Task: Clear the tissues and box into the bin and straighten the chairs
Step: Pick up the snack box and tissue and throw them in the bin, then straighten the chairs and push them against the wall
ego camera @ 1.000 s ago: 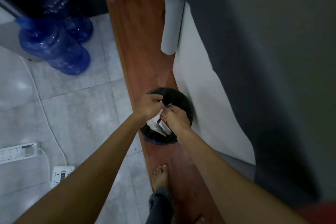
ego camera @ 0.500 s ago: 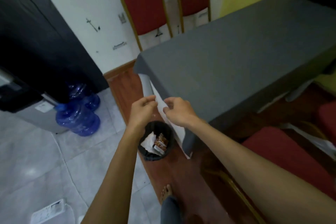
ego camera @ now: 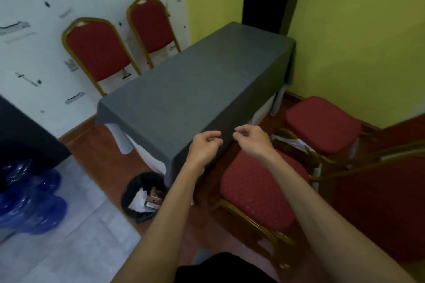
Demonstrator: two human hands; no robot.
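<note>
Tissues and box already down in the round black plastic-lined bin on the floor beside the near corner of the long surface draped in dark grey cloth: crumpled white tissue to the left, small brown-and-white printed carton leaning next to it. Left hand and right hand both raised over the surface's near edge, fingers loosely curled, thumbs close to forefingers, clamped on nothing visible, just apart from one another.

Remaining work, by the look of things: the red-cushioned chairs with gold-painted metal frames. Nearest chair skewed, seat angled off from the surface; second chair further right, also crooked, with something pale lodged between the two. Two more chairs upright against the patterned white wall.

Likely stiff and moderately heavy, padded seat soft but frame rigid. Best hold probably on the frame rail or backrest top, not the cushion. Legs liable to scrape on the wooden floor strip.
</note>
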